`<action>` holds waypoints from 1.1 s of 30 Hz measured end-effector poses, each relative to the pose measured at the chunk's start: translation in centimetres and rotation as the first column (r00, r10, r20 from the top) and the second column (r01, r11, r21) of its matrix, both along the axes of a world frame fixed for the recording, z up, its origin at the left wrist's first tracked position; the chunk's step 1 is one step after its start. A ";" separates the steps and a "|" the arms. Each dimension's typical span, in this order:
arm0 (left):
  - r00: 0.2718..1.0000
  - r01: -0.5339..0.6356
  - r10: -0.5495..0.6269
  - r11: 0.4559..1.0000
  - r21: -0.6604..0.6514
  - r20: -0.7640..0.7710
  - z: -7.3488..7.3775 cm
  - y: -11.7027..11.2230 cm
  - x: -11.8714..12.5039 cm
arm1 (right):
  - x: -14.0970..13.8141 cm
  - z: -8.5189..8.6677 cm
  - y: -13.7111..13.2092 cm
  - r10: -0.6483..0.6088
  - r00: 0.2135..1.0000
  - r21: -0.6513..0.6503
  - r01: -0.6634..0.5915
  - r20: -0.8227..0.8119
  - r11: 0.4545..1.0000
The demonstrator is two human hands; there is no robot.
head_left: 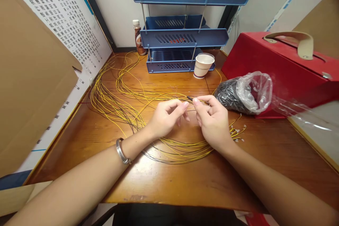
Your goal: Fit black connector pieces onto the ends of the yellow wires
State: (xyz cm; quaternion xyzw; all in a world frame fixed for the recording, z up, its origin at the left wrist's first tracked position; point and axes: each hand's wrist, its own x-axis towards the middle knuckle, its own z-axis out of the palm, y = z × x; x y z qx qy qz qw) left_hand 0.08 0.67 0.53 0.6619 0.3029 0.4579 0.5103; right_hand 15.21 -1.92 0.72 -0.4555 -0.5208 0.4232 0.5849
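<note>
Long yellow and black wires point(111, 104) lie in loose loops across the wooden table, under and around both hands. My right hand point(215, 123) pinches a small black piece point(189, 98) between thumb and forefinger, and a yellow wire runs up to that piece from the left. Close beside it, my left hand point(169, 117) has thumb and forefinger pressed together; whether anything is between them is too small to make out. Small whitish connectors point(237, 132) end a bunch of the wires, just right of my right hand.
A clear plastic bag of black pieces point(230, 93) rests against a red box point(275, 60) on the right. At the back stand a paper cup point(203, 66), a blue tiered rack point(185, 39) and a brown bottle point(139, 39). Cardboard point(31, 77) leans at left.
</note>
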 end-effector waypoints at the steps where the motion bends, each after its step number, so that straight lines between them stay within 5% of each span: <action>1: 1.000 -0.023 0.023 1.000 0.014 -0.002 0.0 0.0 0.0 | 0.0 0.0 0.0 -0.001 1.000 -0.011 0.001 -0.008 1.000; 8: 0.968 -0.242 0.248 0.962 0.125 -0.037 -0.1 -0.2 -0.2 | -0.1 -0.2 0.0 0.040 0.999 -0.051 -0.041 -0.018 0.998; 14: 0.992 -0.089 0.093 0.995 0.046 -0.079 -0.3 -0.1 -0.1 | -0.1 0.2 0.2 0.088 0.989 -0.089 -0.099 -0.115 0.991; 22: 0.978 -0.171 0.167 0.985 0.025 0.124 -0.5 0.0 0.3 | 0.1 0.1 0.6 0.112 0.964 -0.161 -0.153 -0.240 0.975; 33: 0.984 -0.126 0.150 0.967 0.221 -0.100 -0.7 -0.1 -0.5 | -0.1 0.2 -0.7 0.221 0.964 -0.002 -0.223 0.150 0.975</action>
